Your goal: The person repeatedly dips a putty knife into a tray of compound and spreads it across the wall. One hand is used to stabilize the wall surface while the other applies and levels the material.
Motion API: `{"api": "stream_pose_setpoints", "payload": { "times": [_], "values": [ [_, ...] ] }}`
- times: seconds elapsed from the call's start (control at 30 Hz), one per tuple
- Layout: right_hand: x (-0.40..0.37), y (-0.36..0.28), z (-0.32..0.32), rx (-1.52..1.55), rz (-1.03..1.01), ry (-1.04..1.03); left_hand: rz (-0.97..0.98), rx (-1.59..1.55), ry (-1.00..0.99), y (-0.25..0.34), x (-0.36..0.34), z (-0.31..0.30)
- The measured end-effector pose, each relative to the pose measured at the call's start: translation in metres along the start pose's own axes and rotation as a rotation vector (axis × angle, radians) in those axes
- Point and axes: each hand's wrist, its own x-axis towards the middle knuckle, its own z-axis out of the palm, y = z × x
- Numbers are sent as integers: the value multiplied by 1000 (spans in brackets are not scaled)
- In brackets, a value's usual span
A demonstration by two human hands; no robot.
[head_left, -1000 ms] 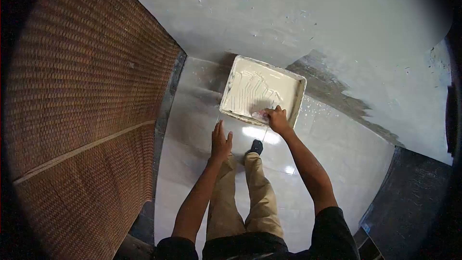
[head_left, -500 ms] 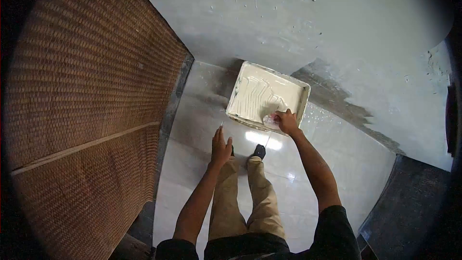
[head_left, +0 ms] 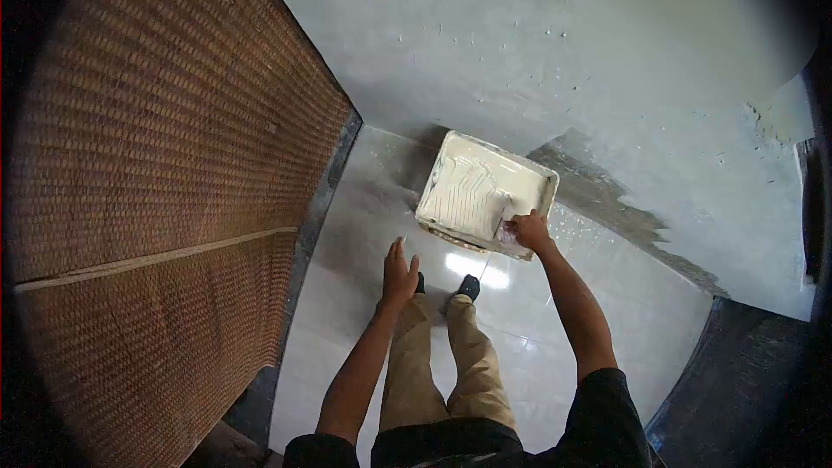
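A shallow paint tray (head_left: pixel 442 175) full of cream paint stands on the floor by the wall, with ridge lines showing in its sloped part. My right hand (head_left: pixel 529 230) is closed on a small paint-coated tool (head_left: pixel 505 232) with a pinkish part. The tool is at the tray's near right side, low in the paint; its exact kind is hidden by paint and fingers. My left hand (head_left: pixel 399 272) hovers over the floor left of my feet, fingers stretched out, holding nothing.
A woven brown mat panel (head_left: pixel 173 147) rises on the left. Ahead, a grey-white wall (head_left: pixel 485 52) has a bare darker patch (head_left: pixel 598 173) near its foot. Shiny pale tiles (head_left: pixel 555 338) bear paint specks. A dark panel (head_left: pixel 745 373) is at the right.
My right hand and the tool have shifted slightly right within the tray. The view has tilted a little, so the tray appears lower. My left hand stays outstretched.
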Motion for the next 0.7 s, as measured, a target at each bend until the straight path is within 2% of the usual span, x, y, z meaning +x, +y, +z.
{"api": "stream_pose_setpoints", "payload": {
  "times": [0.07, 0.13, 0.17, 0.23, 0.27, 0.37, 0.47, 0.57, 0.7],
  "values": [
    [1, 17, 4, -19, 13, -10, -20, 9, 1, 8, 1, -4],
    [3, 44, 25, 240, 41, -43, 28, -23, 13, 17, 3, -9],
    [-4, 50, 19, 237, 41, -28, 41, -24, 21, 23, 4, -12],
    [-19, 57, 5, 623, 132, -29, 65, -36, 39, 37, 9, -19],
    [-28, 58, -3, 620, 130, -7, 84, -38, 49, 47, 14, -24],
    [-66, 56, -32, 1387, -13, 29, 109, -22, 41, 81, 23, -45],
    [-102, 32, -86, 1467, 65, 124, 207, -44, 50, 115, 38, -62],
    [-113, 22, -107, 1760, -82, 241, 300, -69, 64, 150, 55, -79],
    [-133, -15, -169, 1921, -98, 425, 370, -133, 80, 203, 65, -108]
  ]
}}
